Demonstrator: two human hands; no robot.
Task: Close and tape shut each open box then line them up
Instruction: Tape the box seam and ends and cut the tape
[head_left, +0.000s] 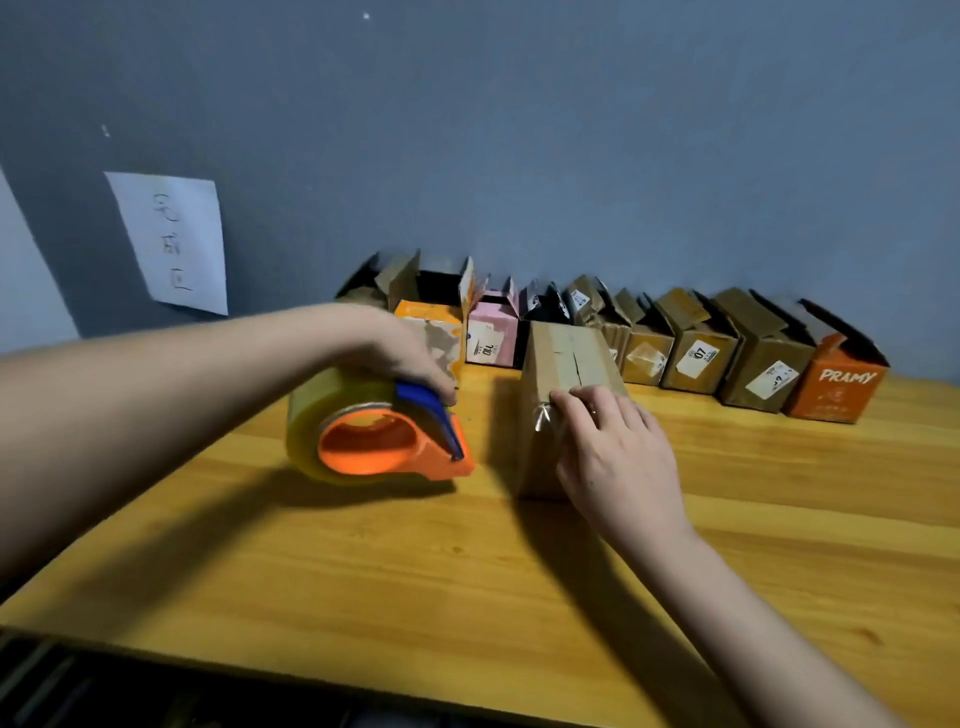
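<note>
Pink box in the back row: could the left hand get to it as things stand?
Probably not right away. The left hand is gripping the tape dispenser. The pink box sits just behind it with nothing between, so once the dispenser is put down it looks reachable.

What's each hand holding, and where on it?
Left hand grips the tape dispenser from above, by the top of the roll and blue guard. Right hand holds nothing, pressing on the closed brown box's near top edge.

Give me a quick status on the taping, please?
Left hand grips tape dispenser. Right hand presses tape on closed brown box. Open boxes wait along wall. Nothing blocking.
</note>
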